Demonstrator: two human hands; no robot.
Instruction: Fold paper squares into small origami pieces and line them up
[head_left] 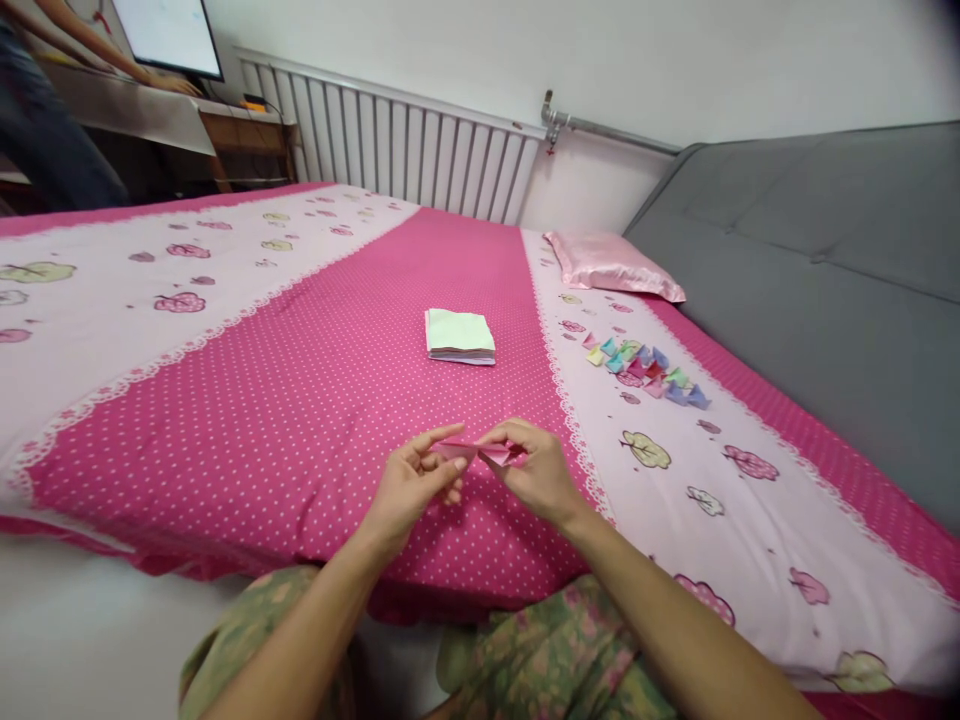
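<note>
Just above the near edge of the bed, a small folded piece of pink paper [491, 452] is held between both hands. My left hand [416, 475] pinches its left end between thumb and fingers. On the other end, my right hand [536, 468] grips the paper with thumb and bent fingers, hiding part of it. Farther out lies a stack of square paper sheets [460, 332], a pale green one on top. Over to the right, several small folded paper pieces [649, 370] in blue, green, red, pink and yellow sit grouped on the bedspread.
A pink and white bedspread [360, 330] covers the bed, with a pink pillow [611, 265] at the far right. The grey headboard [810, 230] rises on the right. A radiator [397, 135] lines the wall. Another person's arm [97, 45] reaches toward a monitor [169, 35] at far left.
</note>
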